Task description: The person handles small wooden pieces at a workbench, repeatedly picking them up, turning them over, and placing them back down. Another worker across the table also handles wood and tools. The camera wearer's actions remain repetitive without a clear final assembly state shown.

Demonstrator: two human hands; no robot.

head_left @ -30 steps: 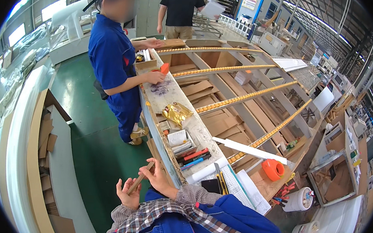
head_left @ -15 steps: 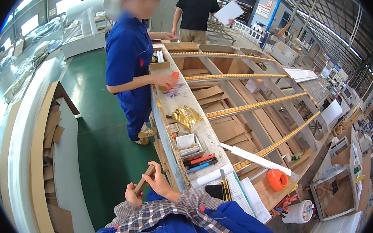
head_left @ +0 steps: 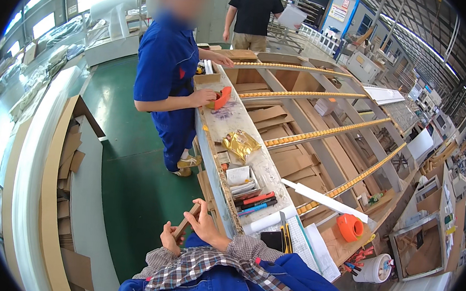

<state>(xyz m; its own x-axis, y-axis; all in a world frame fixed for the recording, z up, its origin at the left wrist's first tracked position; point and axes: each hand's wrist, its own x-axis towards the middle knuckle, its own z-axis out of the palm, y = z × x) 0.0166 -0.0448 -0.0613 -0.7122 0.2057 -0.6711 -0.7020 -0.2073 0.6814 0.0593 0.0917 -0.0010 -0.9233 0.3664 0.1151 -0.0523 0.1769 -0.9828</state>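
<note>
Green painted floor [head_left: 123,191] is spreading below and left of both grips; long off-white worn bench [head_left: 268,177] is running forward just right of them. Yellow roller rows [head_left: 328,133] are crossing the frame farther right. Shiny gold foil packet [head_left: 241,144] is lying on the bench ahead and right of the grips; red, black and blue markers [head_left: 257,202] are lying nearer, yellow-handled cutter [head_left: 286,240] to the right. Ahead of the grips, co-worker in blue workwear [head_left: 164,73] is standing at the bench, one hand touching an orange tape dispenser [head_left: 223,97]; person in black shirt [head_left: 256,11] is holding a white sheet [head_left: 292,16] farther back.

Narrow brown wood-like strip [head_left: 186,223] is hanging in the air between the grips, before the wearer's torso. Long axis is slanting, near end at left grip [head_left: 170,238], far end pointing forward and slightly right at right grip [head_left: 209,230].

Left grip is closing curled fingers around the near end; right grip is pinching the far end, thumb against fingers. Exact finger contact is partly hidden.
</note>
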